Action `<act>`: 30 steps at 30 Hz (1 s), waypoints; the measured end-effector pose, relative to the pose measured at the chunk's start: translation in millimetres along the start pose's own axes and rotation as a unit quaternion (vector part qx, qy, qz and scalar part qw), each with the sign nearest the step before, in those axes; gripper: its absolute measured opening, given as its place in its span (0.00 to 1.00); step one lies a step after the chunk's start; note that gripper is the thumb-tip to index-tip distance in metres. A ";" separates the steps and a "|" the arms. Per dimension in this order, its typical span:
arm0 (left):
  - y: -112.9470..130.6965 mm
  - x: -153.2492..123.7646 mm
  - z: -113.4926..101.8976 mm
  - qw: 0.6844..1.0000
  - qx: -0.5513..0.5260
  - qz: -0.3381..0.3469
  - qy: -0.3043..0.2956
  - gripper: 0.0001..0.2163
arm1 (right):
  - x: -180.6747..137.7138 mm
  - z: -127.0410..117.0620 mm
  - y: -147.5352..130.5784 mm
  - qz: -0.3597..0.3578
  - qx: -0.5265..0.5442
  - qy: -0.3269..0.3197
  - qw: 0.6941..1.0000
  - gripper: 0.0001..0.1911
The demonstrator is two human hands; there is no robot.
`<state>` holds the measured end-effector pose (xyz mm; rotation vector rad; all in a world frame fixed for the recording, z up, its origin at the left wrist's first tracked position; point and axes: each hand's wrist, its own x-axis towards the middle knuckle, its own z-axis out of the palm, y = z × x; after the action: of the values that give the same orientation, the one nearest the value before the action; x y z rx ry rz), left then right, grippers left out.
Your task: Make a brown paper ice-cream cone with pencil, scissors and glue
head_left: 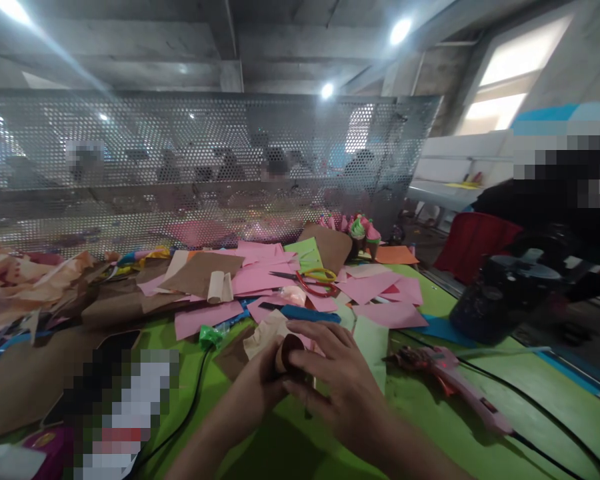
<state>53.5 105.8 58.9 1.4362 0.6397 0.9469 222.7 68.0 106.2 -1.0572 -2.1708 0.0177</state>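
Observation:
A small piece of brown paper rolled into a tube (291,347) is between my two hands, its open end facing up. My left hand (260,381) is closed around its left side. From the right, my right hand (341,373) presses it with bent fingers. The lower part of the roll is hidden by my hands. Just behind lies crumpled cream paper (264,333). A blue-handled tool (310,314) and scissors (314,280) with yellow and red handles lie farther back. To the right, a pink hot glue gun (460,383) rests on the green table (430,440).
Pink paper sheets (260,273) and brown sheets (200,273) cover the table's back. Paper ice cream cones (363,233) stand before a perforated metal screen (190,160). A black cable (193,407) runs at left; a dark container (490,300) and a person (510,200) are at right.

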 end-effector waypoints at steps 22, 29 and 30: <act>-16.9 4.4 -6.9 0.995 0.063 0.058 0.047 0.12 | 2.9 -2.7 -1.8 0.006 0.025 -0.039 0.999 0.07; -14.2 2.6 -6.1 0.991 0.094 0.076 0.053 0.18 | 0.0 -2.0 -3.6 0.008 -0.020 -0.078 0.997 0.06; -11.7 2.3 -4.8 0.991 0.092 0.083 0.052 0.19 | -0.2 -1.2 -3.3 0.008 -0.023 -0.083 0.996 0.07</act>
<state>52.4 111.6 47.5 1.6302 0.7079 1.1226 221.3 65.4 108.0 -1.1334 -2.3203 0.0655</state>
